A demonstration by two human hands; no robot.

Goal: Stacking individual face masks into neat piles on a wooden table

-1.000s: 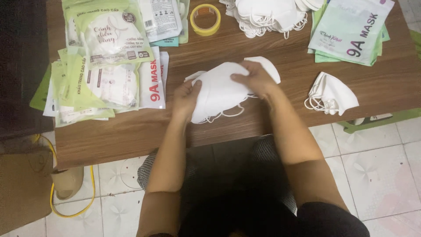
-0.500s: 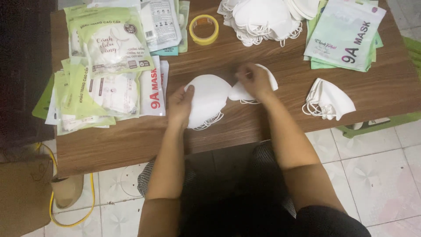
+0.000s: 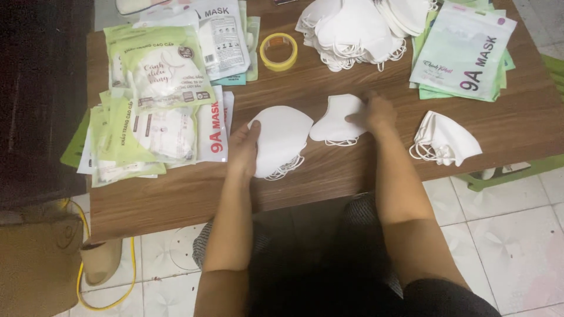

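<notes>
White mask stack (image 3: 281, 140) under flat open left hand (image 3: 243, 148), right hand (image 3: 376, 113) fingers pressing single mask (image 3: 338, 119)

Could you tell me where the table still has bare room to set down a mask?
Bare wood lies along the near table edge below the packets, and between the right hand and the lone folded mask. The far side is crowded with the mask pile and tape roll.

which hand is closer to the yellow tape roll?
Left, narrowly. The left hand rests on a white mask stack below and left of the tape roll; the right hand lies below and farther right.
</notes>
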